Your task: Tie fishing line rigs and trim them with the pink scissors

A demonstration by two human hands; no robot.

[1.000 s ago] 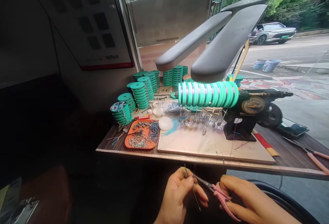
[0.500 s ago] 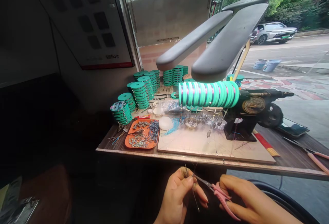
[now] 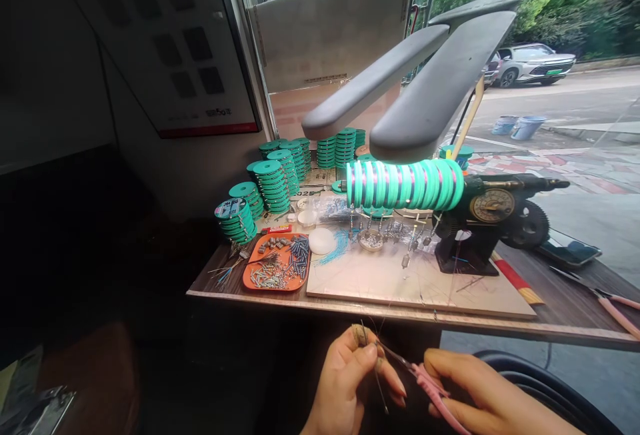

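Note:
Below the table's front edge, my left hand [image 3: 347, 385] pinches a small tan piece [image 3: 359, 336] with a thin line running through it. My right hand [image 3: 487, 398] grips pink-handled scissors [image 3: 425, 384] whose blade tips point left and meet the line beside my left thumb. Both hands are closed on what they hold. Thin lines run up from my hands to a row of green spools [image 3: 405, 184] on a black winding machine [image 3: 487, 218].
Stacks of green spools [image 3: 273, 184] stand at the table's back left. An orange tray [image 3: 277, 262] holds small metal parts. A light board [image 3: 415, 282] covers the middle of the table. Two grey lamp arms [image 3: 400, 88] hang overhead. Pink pliers [image 3: 615, 305] lie at the right.
My hands and the scissors have shifted slightly lower in view. A small weight hanging under the spool row has swung a little.

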